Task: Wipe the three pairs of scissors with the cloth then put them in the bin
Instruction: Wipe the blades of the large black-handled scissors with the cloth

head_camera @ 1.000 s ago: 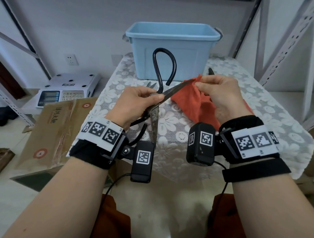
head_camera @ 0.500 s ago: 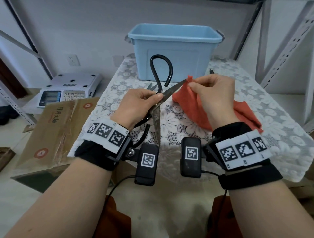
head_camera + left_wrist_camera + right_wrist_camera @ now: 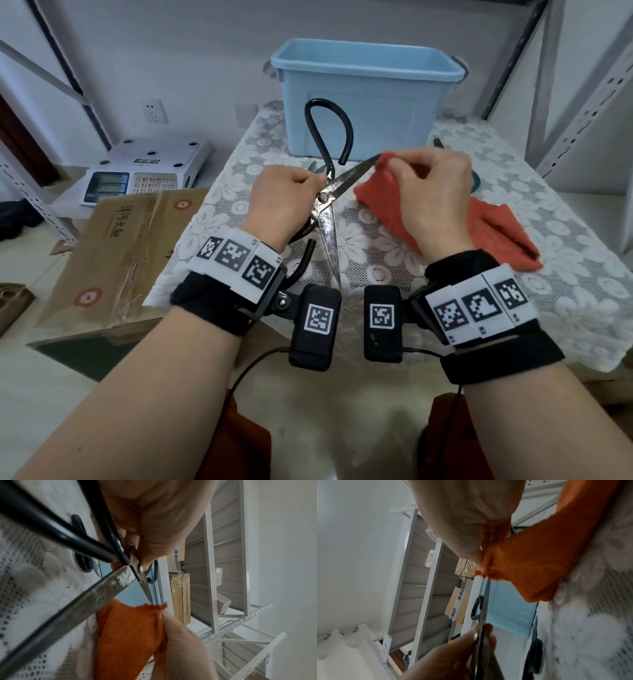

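A large pair of scissors (image 3: 329, 236) with black loop handles and dull, spotted blades is spread wide above the table. My left hand (image 3: 286, 192) grips it at the pivot; the left wrist view shows the near blade (image 3: 96, 595) up close. My right hand (image 3: 433, 186) pinches a fold of the orange cloth (image 3: 496, 233) round the tip of the far blade, as the right wrist view shows with the cloth (image 3: 530, 561) on the blade (image 3: 486, 599). The rest of the cloth trails onto the table. The light blue bin (image 3: 359, 102) stands open behind.
A second, black-handled pair of scissors (image 3: 80, 545) lies on the lace tablecloth (image 3: 565, 274) in front of the bin. Another pair's tip (image 3: 438, 142) shows behind my right hand. A cardboard box (image 3: 113, 253) and a scale (image 3: 144, 168) sit to the left; metal shelving stands on both sides.
The right hand with the cloth has shifted a little along the far blade near its tip. The left hand keeps the same grip at the pivot.
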